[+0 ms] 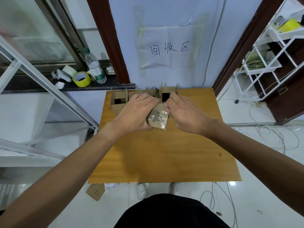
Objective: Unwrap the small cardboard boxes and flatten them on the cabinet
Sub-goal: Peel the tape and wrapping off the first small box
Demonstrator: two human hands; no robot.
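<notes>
A small cardboard box (158,118) wrapped in clear tape is held just above the middle of the wooden cabinet top (164,153). My left hand (136,111) grips its left side, thumb underneath. My right hand (185,112) pinches the box's top right edge, at the tape. Behind my hands, along the cabinet's far edge, stand open cardboard boxes with raised flaps: one at the left (118,97), one at the right (169,92), and one in the middle (152,92) partly hidden by my left hand.
The cabinet stands against a wall with a taped paper sign (169,48). On the dark sill to the left are a yellow tape roll (81,79) and a water bottle (95,66). A white wire rack (269,60) stands right. Cables (269,134) lie on the floor.
</notes>
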